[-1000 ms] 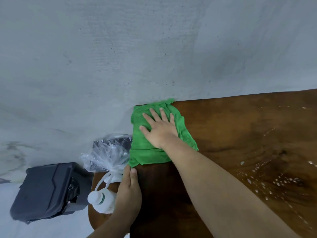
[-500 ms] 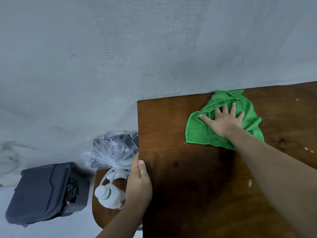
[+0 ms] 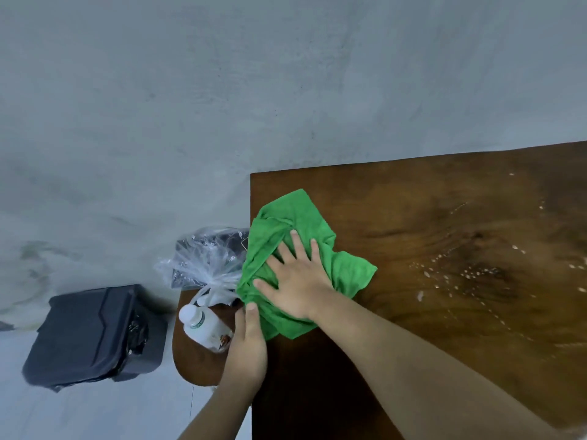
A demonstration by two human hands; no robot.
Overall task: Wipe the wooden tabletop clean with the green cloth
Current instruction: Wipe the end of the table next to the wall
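Observation:
The green cloth (image 3: 292,223) lies bunched on the dark wooden tabletop (image 3: 428,217), right at its left edge and hanging slightly over it. My right hand (image 3: 298,281) presses flat on the cloth with fingers spread. My left hand (image 3: 249,347) grips the table's left edge just below the cloth, thumb on top and touching the cloth's lower corner. White droplets (image 3: 470,274) speckle the wood at the right.
Left of the table a low round wooden stool (image 3: 193,363) carries a white bottle (image 3: 203,325) and a clear plastic bag (image 3: 206,262). A dark bin with a black liner (image 3: 95,335) stands on the grey floor further left.
My right hand has swept the cloth from the far middle of the table back to the left edge, nearer me. The left hand stays on the edge.

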